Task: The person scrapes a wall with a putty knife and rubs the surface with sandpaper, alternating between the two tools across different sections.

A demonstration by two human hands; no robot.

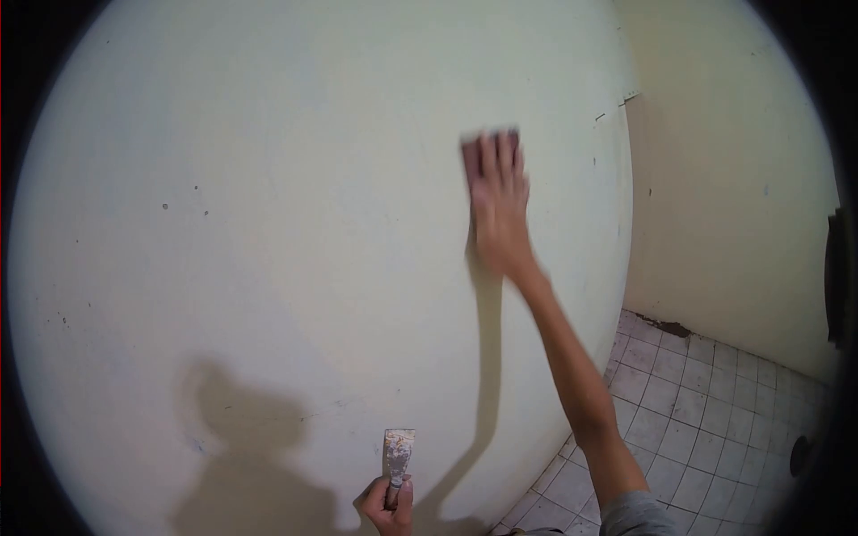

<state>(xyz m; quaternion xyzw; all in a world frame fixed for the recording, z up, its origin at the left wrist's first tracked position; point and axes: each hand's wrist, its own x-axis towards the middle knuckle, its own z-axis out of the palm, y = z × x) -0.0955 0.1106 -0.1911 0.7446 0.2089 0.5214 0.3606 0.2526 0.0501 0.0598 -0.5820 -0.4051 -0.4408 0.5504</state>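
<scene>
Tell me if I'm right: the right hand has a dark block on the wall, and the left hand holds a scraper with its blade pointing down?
Almost! The scraper in the left hand has its blade pointing up, not down; the head view shows it. The right hand does have a dark block on the wall.

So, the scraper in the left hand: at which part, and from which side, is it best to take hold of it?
The scraper is probably best gripped at its narrow lower part, coming from below, as the left hand does. It points upward and widens into a flat blade. Fingers hide much of the lower part.
</scene>
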